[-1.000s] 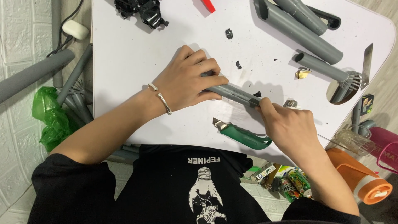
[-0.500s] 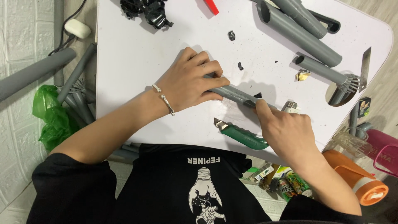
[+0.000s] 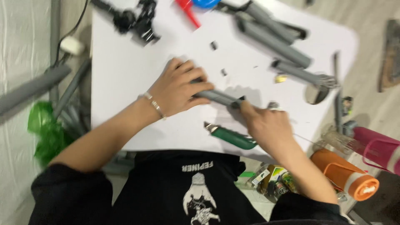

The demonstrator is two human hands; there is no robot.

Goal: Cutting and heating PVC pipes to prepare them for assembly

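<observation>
Grey pipe [image 3: 216,98] (blurred) lies on the white table [image 3: 121,83], gripped by left hand [image 3: 179,89] and right hand [image 3: 266,127].

The person wears a black shirt [image 3: 187,187] with short sleeves pushed up near the shoulders, both forearms bare. A white printed figure [image 3: 201,199] sits on the chest, with a short line of white lettering above it. A thin silver bracelet [image 3: 154,104] circles the left wrist. The hands are bare, no gloves or rings visible through the blur.
</observation>
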